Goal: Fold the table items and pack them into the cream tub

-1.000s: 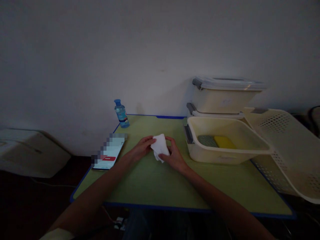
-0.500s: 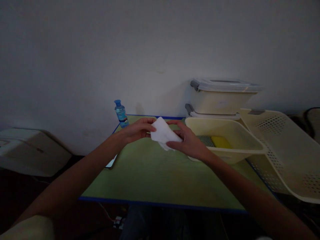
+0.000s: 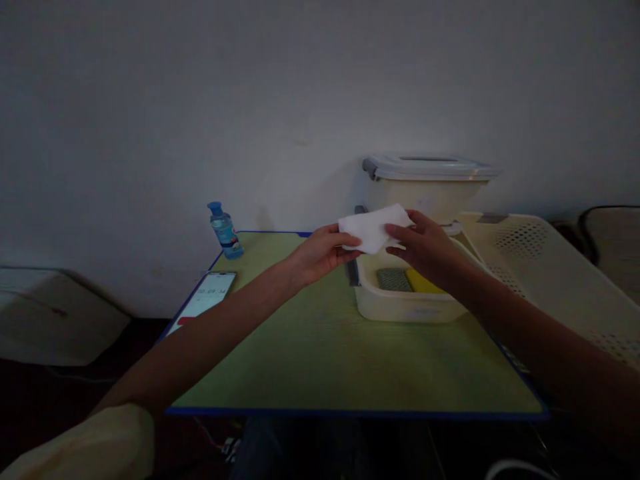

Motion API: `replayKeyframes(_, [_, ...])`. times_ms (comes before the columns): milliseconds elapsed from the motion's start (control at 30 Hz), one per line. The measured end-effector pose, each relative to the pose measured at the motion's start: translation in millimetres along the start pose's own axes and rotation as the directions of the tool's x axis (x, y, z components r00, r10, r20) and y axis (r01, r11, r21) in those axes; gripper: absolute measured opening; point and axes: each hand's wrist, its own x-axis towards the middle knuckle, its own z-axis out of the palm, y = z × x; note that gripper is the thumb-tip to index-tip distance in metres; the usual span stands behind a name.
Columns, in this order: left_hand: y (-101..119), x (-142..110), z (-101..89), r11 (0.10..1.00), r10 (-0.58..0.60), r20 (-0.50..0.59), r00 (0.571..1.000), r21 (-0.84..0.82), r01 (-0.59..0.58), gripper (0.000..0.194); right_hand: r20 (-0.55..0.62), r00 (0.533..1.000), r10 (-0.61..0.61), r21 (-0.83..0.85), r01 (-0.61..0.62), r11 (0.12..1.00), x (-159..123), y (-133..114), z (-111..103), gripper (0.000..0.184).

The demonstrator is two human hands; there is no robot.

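A folded white cloth is held up between my two hands, over the left part of an open cream storage bin. My left hand pinches its left end, thumb on top. At the right end, my right hand grips it between thumb and fingers. Inside the bin, below the cloth, lie a grey-green textured piece and a yellow piece, side by side; my right hand and forearm partly cover the yellow one and the bin's right side.
Lidded bins are stacked behind the open one. To the right leans a perforated cream basket. A blue bottle stands at the back left of the green table, with a lit phone in front of it.
Both hands have lifted the cloth off the tabletop and carried it forward and right, to above the open bin. The cloth has turned to lie more crosswise. My view has shifted slightly right.
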Motion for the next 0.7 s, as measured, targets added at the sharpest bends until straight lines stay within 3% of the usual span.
replayKeyframes(267, [-35.9, 22.9, 28.5, 0.994, 0.107, -0.018, 0.994, 0.015, -0.107, 0.025, 0.011, 1.000, 0.006, 0.049, -0.006, 0.999, -2.3, -0.4, -29.3, 0.037])
replayKeyframes(367, [-46.7, 28.7, 29.1, 0.984, 0.119, -0.011, 0.993, 0.134, -0.116, 0.023, 0.036, 0.999, 0.040, 0.013, -0.041, 0.999, 0.8, 0.6, -41.6, 0.036])
replayKeyframes(433, [-51.9, 28.6, 26.6, 0.941, 0.155, 0.038, 0.987, 0.298, -0.159, 0.018, 0.054, 0.997, 0.063, -0.021, -0.062, 0.998, 4.3, 1.2, -49.3, 0.035])
replayKeyframes(500, [-56.6, 24.2, 21.9, 0.822, 0.241, 0.126, 0.962, 0.501, -0.272, 0.018, 0.067, 0.994, 0.090, -0.062, -0.086, 0.994, 8.9, 2.0, -56.9, 0.035])
replayKeyframes(600, [-65.6, 12.3, 11.8, 0.504, 0.412, 0.258, 0.874, 0.735, -0.454, 0.022, 0.053, 0.985, 0.166, -0.106, -0.159, 0.982, 17.0, 5.3, -68.1, 0.038])
replayKeyframes(633, [-69.6, 8.3, 8.0, 0.371, 0.468, 0.313, 0.826, 0.779, -0.505, 0.022, 0.046, 0.979, 0.201, -0.117, -0.194, 0.974, 19.6, 7.4, -71.3, 0.040])
replayKeyframes(700, [-79.6, 1.8, 0.0, 0.093, 0.557, 0.467, 0.687, 0.787, -0.610, 0.020, 0.040, 0.960, 0.277, -0.151, -0.268, 0.952, 24.4, 13.6, -76.4, 0.041])
